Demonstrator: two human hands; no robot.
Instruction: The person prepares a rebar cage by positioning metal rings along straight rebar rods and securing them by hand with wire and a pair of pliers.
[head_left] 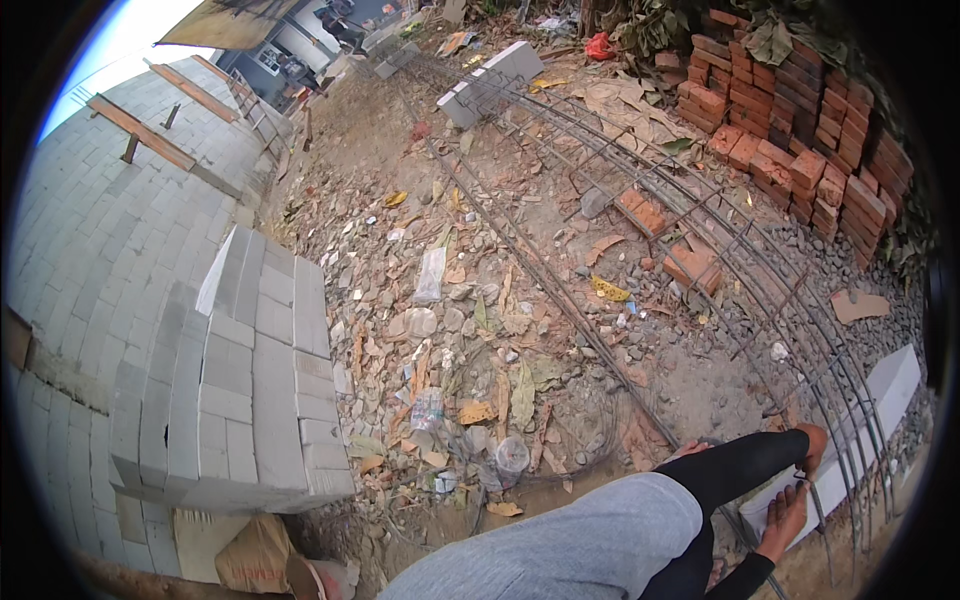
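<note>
Near the lower right, my left hand [815,447] reaches down at the near end of a long rebar cage [745,235], its fingers bent and mostly out of sight. Just below it, my right hand [782,522] has its fingers pressed together, their tips close to the left hand beside the bars. Both hands look closed, but whatever is between the fingers is too small to make out. Under this end of the cage lies a white block [893,388]. Black sleeves cover my forearms, below a grey shirt [560,545].
Stacked red bricks [755,90] stand at the far right. Another white block [490,82] props the cage's far part. Loose bricks [692,266] lie beneath it. A grey block stack [255,350] rises at left beside a block wall [110,220]. Rubble and litter cover the ground.
</note>
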